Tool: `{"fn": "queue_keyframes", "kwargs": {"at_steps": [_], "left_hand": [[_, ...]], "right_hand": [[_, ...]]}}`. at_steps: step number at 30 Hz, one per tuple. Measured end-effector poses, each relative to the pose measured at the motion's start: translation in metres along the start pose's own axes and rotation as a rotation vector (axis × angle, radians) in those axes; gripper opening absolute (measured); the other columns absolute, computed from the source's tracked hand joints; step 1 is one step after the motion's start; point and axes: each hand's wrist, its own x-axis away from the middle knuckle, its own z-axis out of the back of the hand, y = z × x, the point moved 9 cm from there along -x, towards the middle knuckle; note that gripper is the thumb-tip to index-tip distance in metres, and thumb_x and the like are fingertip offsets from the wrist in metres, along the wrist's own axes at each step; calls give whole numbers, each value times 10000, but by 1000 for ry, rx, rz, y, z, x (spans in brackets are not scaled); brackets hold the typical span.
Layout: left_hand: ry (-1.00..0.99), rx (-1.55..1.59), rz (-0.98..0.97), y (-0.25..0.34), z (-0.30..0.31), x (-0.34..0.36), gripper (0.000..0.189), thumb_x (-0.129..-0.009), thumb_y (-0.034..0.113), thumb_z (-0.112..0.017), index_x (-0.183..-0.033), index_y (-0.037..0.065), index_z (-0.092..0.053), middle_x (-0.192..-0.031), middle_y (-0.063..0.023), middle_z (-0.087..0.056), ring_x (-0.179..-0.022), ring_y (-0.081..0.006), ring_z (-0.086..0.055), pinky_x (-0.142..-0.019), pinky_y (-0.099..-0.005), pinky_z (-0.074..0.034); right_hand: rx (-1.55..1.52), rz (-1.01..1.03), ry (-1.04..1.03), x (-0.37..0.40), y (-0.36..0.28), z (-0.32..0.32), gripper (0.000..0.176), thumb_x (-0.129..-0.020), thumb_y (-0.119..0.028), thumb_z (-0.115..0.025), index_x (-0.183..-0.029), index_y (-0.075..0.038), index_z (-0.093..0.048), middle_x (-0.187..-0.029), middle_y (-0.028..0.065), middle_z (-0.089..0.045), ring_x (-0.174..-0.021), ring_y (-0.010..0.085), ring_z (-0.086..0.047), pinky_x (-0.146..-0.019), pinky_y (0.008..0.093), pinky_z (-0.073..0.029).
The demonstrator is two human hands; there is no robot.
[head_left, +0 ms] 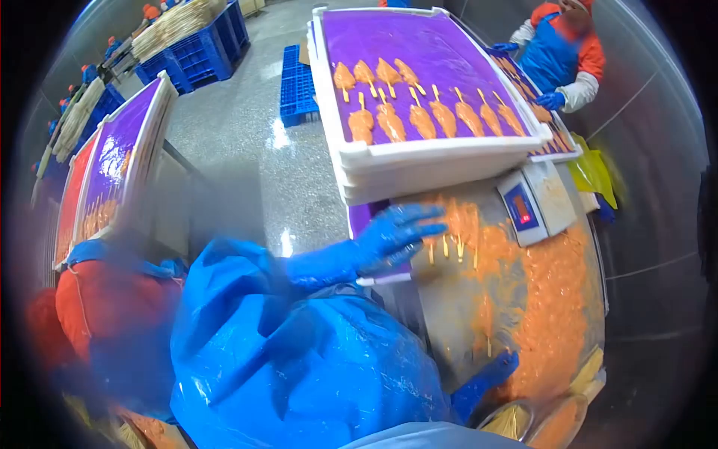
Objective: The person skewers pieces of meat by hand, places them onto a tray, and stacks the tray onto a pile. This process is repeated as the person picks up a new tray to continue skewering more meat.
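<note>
My left hand [393, 236], in a wet blue glove, is stretched out with its fingers apart and nothing in it. Its fingertips reach the left edge of a group of meat skewers [462, 224], whose pale sticks point toward me on the metal table. My right hand [488, 376], also gloved in blue, is low on the table with its fingers stretched out, partly hidden by my sleeve. Just beyond it a single meat skewer [487, 318] lies with its stick toward me. Orange marinated meat [553, 299] is spread thickly along the table's right side.
A white tray [449, 150] with purple lining holds two rows of skewers on a stack ahead. A digital scale [532, 206] stands at the table's far right. Bundled sticks [510, 423] are in a bowl near me. Co-workers stand at right [557, 56] and left [120, 307].
</note>
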Motion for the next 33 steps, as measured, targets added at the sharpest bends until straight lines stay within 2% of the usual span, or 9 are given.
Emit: {"fn": "queue_keyframes", "kwargs": {"at_steps": [3, 7, 12, 13, 15, 21, 27, 29, 33], "left_hand": [[397, -138, 95, -63, 118, -3, 345, -897, 85, -552, -1233, 49, -622, -1288, -172, -588, -1198, -335, -558, -1041, -436, -400], [834, 211, 433, -265, 253, 3, 496, -902, 139, -600, -1371, 34, -476, -1373, -145, -502, -1262, -240, -480, -1061, -384, -368], [728, 582, 742, -542, 318, 3, 704, -871, 233, -654, -1461, 20, -334, -1421, -179, -446, -1320, -310, -408, -1071, -405, -354], [664, 156, 504, -628, 324, 29, 798, -817, 369, -714, -1445, 22, -365, -1413, -213, -446, -1293, -339, -432, -1045, -421, -374], [667, 509, 1058, -571, 316, -13, 826, -781, 457, -734, -1406, 19, -418, -1389, -235, -464, -1257, -362, -459, -1009, -441, -397], [490, 734, 983, -580, 322, -31, 530, -823, 433, -712, -1200, 65, -648, -910, -89, -683, -765, -185, -603, -714, -348, -464], [455, 886, 1131, -549, 324, -38, 516, -903, 181, -609, -1401, 125, -489, -1263, -107, -591, -1049, -206, -620, -836, -297, -508], [302, 804, 518, -530, 335, -40, 541, -856, 315, -719, -1299, 63, -537, -1149, -100, -635, -1096, -228, -613, -974, -389, -494], [540, 1041, 961, -599, 320, -23, 397, -829, 280, -729, -1159, 100, -598, -976, -83, -642, -937, -224, -608, -886, -392, -502]], "right_hand": [[-281, 154, 261, -2, -67, 1, 346, -947, -214, -531, -1188, 29, -584, -1054, 114, -610, -905, 191, -575, -773, 277, -477], [-708, -33, -291, 8, -254, -116, 392, -934, -247, -578, -1269, -44, -561, -1030, 59, -618, -825, 134, -568, -720, 283, -475], [-841, -10, -492, 7, -428, -214, 475, -964, -365, -566, -1355, -106, -491, -1187, 98, -598, -905, 176, -584, -751, 321, -488], [-885, -91, -484, 1, -440, -229, 510, -963, -382, -566, -1387, -121, -456, -1196, 105, -595, -920, 190, -588, -759, 331, -493], [-934, -187, -462, -5, -471, -245, 547, -962, -399, -565, -1419, -136, -421, -1205, 112, -591, -936, 205, -592, -768, 340, -497], [-1115, -210, -463, -11, -502, -273, 613, -930, -355, -641, -1418, -76, -398, -1253, 102, -553, -1095, 246, -561, -944, 419, -483], [-1117, -331, -403, -12, -509, -276, 573, -848, -261, -727, -1321, -45, -486, -1108, 90, -585, -1007, 231, -580, -903, 395, -489], [-951, -514, -484, -1, -494, -278, 540, -791, -306, -751, -1226, -60, -547, -989, 83, -601, -891, 221, -591, -793, 366, -498], [-925, -372, -349, 12, -541, -252, 365, -751, -395, -731, -924, -88, -637, -734, 17, -492, -650, 162, -504, -584, 310, -424]]}}
